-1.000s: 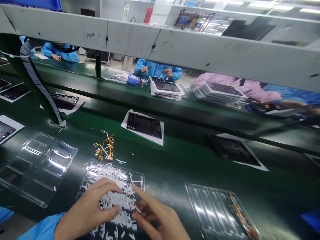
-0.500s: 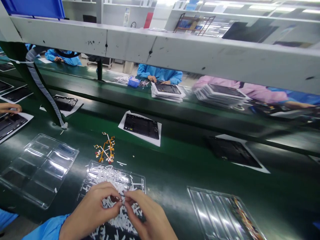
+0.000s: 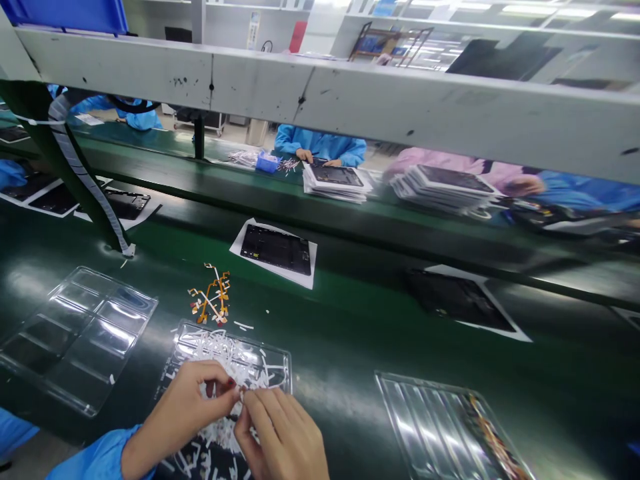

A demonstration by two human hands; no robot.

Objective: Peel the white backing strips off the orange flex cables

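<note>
My left hand [image 3: 187,410] is closed in a pinch, its fingertips meeting those of my right hand [image 3: 285,430]. Something tiny, perhaps a whitish piece, is between the fingertips, too small to name. The back of my right hand faces the camera and hides part of its grip. Both hands hover over a clear plastic tray [image 3: 277,355] heaped with white paper-like strips [image 3: 217,347]. Just beyond that tray lies a small pile of orange and white flex cables [image 3: 213,297] on the green work surface.
An empty-looking clear compartment tray [image 3: 83,323] lies left; a ribbed clear tray [image 3: 430,427] with flex cables [image 3: 493,437] lies right. Black panels [image 3: 277,250] on white sheets rest on the green belt. A white beam [image 3: 350,100] crosses above. Co-workers sit opposite near stacked panels [image 3: 335,183].
My right hand has turned, its back now toward the camera, and its fingers curl more. The black panels have shifted slightly left. At far left, a co-worker's bare hand has left view; a blue sleeve shows.
</note>
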